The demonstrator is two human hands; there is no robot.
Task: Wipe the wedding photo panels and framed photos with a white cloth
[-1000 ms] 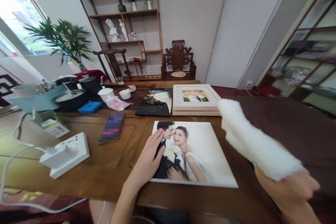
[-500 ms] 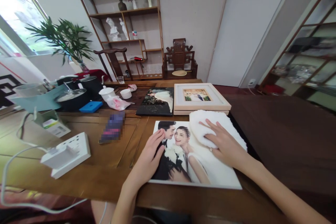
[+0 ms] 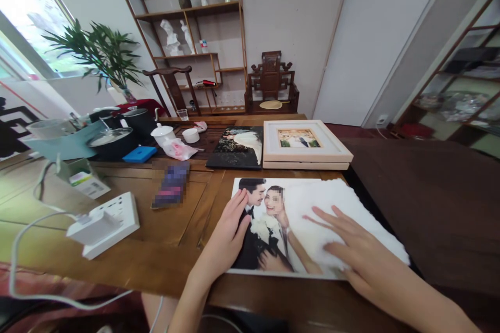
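Observation:
A white-edged wedding photo panel (image 3: 269, 244) lies flat on the wooden table, showing a couple and a white bouquet. My left hand (image 3: 224, 234) rests open on its left side, fingers stretched over the dark suit. Over the right part is a fluffy white cloth (image 3: 332, 192). My right hand (image 3: 355, 250) lies spread on the cloth, pressing it flat rather than gripping it. The cloth hides the panel's right side and reaches past its right edge.
Behind the panel lie a dark photo board (image 3: 236, 151) and stacked pale wooden frames (image 3: 308, 156). To the left are a white power strip (image 3: 113, 223), a small box (image 3: 86, 179), a blurred phone-like item (image 3: 172, 184), a blue block (image 3: 139, 154) and a pot (image 3: 113, 140).
My right hand has moved right and toward me, taking the cloth with it and spreading it further past the panel's right edge. The left hand stays on the photo. The view has shifted slightly.

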